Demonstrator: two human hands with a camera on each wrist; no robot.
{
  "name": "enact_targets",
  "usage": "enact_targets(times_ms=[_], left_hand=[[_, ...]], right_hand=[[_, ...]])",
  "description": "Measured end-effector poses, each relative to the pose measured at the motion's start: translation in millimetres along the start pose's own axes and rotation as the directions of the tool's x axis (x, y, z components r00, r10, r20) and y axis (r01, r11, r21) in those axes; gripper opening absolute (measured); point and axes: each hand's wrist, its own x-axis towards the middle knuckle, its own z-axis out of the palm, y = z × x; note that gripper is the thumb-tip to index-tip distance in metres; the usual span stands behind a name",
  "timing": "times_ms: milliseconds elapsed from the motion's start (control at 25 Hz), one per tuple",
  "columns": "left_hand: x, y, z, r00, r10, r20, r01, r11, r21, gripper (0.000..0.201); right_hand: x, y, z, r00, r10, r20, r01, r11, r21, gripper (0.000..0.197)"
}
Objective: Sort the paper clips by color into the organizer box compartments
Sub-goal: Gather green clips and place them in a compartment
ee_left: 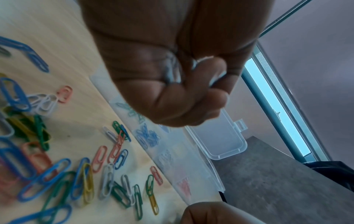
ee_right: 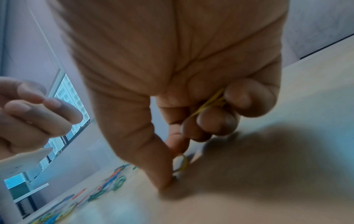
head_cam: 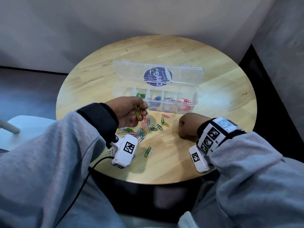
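The organizer box sits open at the far middle of the round table, its lid folded back. 4 compartments already hold sorted clips: green at the left, then blue, white and red at the right. No yellow compartment shows; the leftmost cell looks unfilled, though the left hand partly hides it.

The left hand hovers near the box's left end, fingers curled round a small bunch of yellow clips. The right hand is down on the table at the near right, fingers curled round more yellow clips, thumb and forefinger pinching another off the wood.

A mixed pile of loose clips still lies between the hands, so I judge the sort roughly half done, with yellow now in hand.
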Motion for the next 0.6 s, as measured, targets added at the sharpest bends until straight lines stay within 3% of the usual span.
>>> enact_targets(times_ms=[120, 200, 240, 320, 400, 520, 600], left_hand=[[2.7, -0.2, 1.4, 0.997, 0.022, -0.071, -0.012, 0.992, 0.129, 0.020], [5.7, -2.6, 3.0, 0.992, 0.072, -0.103, -0.024, 0.914, 0.404, 0.019], [7.5, -4.1, 3.3, 0.991, 0.093, -0.091, -0.025, 0.822, 0.568, 0.020], [10.3, -7.1, 2.8, 0.987, 0.143, -0.072, -0.016, 0.538, 0.843, 0.018], [10.3, -8.1, 3.5, 0.974, 0.219, -0.058, -0.006, 0.281, 0.960, 0.008], [13.6, -11.3, 6.6, 0.965, 0.263, -0.014, -0.020, 0.125, 0.992, 0.013], [16.4, -14.0, 10.9, 0.965, 0.260, 0.021, -0.034, 0.048, 0.998, 0.018]], right_hand=[[-2.1, 1.6, -3.5, 1.000, -0.015, 0.016, 0.014, 0.998, 0.061, 0.020], [-1.3, 4.7, -6.3, 0.997, -0.060, 0.039, 0.052, 0.982, 0.180, 0.019], [-0.8, 6.1, -7.2, 0.995, -0.086, 0.058, 0.065, 0.952, 0.298, 0.018], [0.0, 5.8, -7.8, 0.993, -0.082, 0.083, 0.022, 0.829, 0.559, 0.020], [2.7, 3.5, -8.7, 0.994, -0.051, 0.100, -0.035, 0.703, 0.711, 0.024], [1.4, -5.4, -8.4, 0.986, -0.027, 0.163, -0.109, 0.632, 0.768, 0.032], [4.6, -9.6, -6.9, 0.983, 0.006, 0.185, -0.153, 0.596, 0.788, 0.026]])
